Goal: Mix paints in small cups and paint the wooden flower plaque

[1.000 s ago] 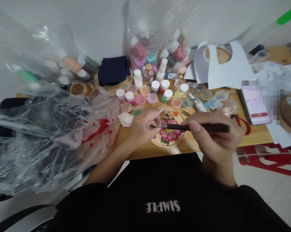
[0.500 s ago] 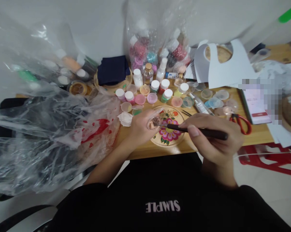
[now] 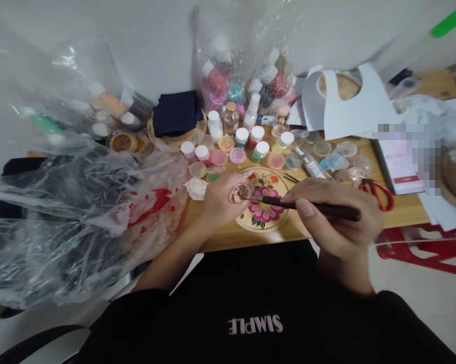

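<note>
My left hand (image 3: 221,201) is closed around a small clear cup (image 3: 237,196) with a peach-brown substance inside. In my right hand (image 3: 336,217) is a thin metal tool with a dark handle (image 3: 322,208), gripped like a pen. Its metal end reaches into the mouth of the cup, so the tip's shape is hard to make out. Below and between both hands lies a round wooden board (image 3: 284,220) bearing a raised, outlined pink flower (image 3: 265,206) with green leaves. A pair of dark tweezers (image 3: 290,178) rests beyond the board, and a crumpled white tissue (image 3: 196,188) lies left of my left hand.
Paint jars with white caps (image 3: 260,150) and small open cups of colour (image 3: 237,155) crowd the table behind the board. Red-handled scissors (image 3: 381,194) and a phone (image 3: 398,164) are at right. A large clear plastic bag (image 3: 80,217) covers the left side.
The tool and my right hand have shifted very slightly right and down. Its metal end is still in the cup, and my left hand keeps its hold.
</note>
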A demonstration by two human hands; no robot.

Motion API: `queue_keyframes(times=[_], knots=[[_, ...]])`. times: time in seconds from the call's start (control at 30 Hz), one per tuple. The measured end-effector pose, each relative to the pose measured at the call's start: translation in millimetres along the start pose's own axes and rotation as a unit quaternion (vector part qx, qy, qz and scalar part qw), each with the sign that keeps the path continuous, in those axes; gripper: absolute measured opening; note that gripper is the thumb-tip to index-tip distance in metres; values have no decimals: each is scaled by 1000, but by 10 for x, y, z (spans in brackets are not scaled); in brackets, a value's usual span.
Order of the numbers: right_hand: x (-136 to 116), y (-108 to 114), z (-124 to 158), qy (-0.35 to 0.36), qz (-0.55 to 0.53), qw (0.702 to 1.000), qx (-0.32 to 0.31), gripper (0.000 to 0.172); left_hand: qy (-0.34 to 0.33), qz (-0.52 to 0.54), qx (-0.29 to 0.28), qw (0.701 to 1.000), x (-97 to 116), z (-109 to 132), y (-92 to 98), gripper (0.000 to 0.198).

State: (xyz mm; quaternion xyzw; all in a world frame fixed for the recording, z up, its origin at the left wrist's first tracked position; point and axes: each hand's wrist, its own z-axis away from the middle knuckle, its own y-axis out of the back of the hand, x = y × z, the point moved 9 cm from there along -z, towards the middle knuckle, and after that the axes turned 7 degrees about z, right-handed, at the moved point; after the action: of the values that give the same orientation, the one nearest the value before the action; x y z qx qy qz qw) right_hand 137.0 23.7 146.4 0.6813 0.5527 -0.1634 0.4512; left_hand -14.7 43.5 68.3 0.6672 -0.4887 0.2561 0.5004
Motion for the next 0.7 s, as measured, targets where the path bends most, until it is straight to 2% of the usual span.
queue_keyframes(times=[0.13,0.33,0.53,0.6,0.7], knots=[[8,57,-18,1,12,1000,26,14,-5,12,5,1000,0,-12,21,17],[69,-45,-10,-17,-15,999,-43,15,-21,28,-8,999,13,-13,10,19],[72,59,7,-21,-9,1000,21,15,-23,22,6,999,20,-13,26,20],[43,23,-10,-12,7,1000,2,15,-15,19,2,1000,5,-14,18,20],[-3,-75,-30,2,16,998,-58,15,-15,29,3,999,-6,-15,22,18]])
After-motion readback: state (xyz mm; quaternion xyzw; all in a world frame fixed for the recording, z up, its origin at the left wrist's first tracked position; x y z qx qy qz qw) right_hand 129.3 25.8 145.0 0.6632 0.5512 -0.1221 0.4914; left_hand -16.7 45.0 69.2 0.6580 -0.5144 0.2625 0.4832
